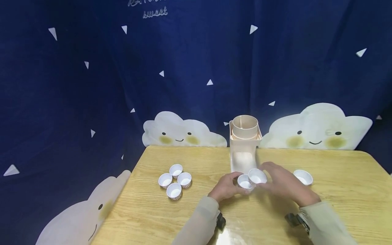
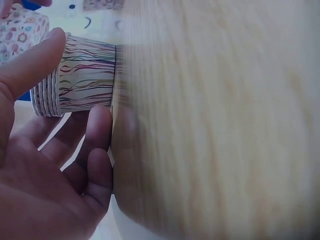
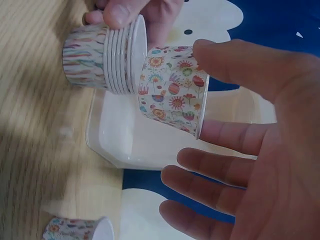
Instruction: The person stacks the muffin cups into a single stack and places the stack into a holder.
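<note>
My left hand (image 1: 227, 187) holds a nested stack of paper cups (image 2: 87, 75) printed with wavy coloured lines. The stack stands base down at the wooden table (image 1: 211, 163), with thumb and fingers around its sides. In the right wrist view, my right hand (image 3: 285, 135) pinches a paper cup (image 3: 172, 92) with a flower print by its rim, between thumb and index finger; the other fingers spread free. This cup is raised beside the stack's mouth and overlaps it in the head view. Both show white insides.
A beige dispenser (image 1: 242, 149) with a round tube on top stands behind the hands at the table's back edge. Several white-lined cups (image 1: 174, 191) are grouped on the left. Another flower-print cup (image 1: 303, 177) sits to the right of my right hand.
</note>
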### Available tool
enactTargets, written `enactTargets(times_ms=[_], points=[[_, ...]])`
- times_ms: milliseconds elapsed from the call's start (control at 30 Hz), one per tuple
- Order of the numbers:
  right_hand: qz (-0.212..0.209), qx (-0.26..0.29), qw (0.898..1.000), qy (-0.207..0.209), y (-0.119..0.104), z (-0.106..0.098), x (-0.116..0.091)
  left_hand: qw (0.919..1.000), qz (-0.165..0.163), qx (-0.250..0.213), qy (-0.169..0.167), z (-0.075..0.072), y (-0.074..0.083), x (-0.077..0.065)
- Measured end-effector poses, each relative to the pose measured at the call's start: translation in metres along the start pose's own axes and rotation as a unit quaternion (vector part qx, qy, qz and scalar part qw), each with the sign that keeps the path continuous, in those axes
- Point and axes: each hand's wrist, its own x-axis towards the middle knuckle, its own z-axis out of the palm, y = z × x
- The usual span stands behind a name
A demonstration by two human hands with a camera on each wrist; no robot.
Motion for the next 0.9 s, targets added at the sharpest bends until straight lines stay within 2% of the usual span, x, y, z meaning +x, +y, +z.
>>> enactTargets(times_ms=[167,633,900], points=[[-0.007,0.006,1.0,-0.007,-0.005,0.005,0.003,0.9999,-0.005,0.007,0.005,0.0,0.0,0.0],[-0.044,-0.007,0.997,-0.068,-0.011,0.009,0.022,0.9999,-0.01,0.006,-0.007,-0.002,0.002,-0.002],[-0.061,-0.013,0.996,-0.065,-0.01,0.013,0.023,1.0,-0.005,-0.004,-0.006,0.0,0.002,-0.002]])
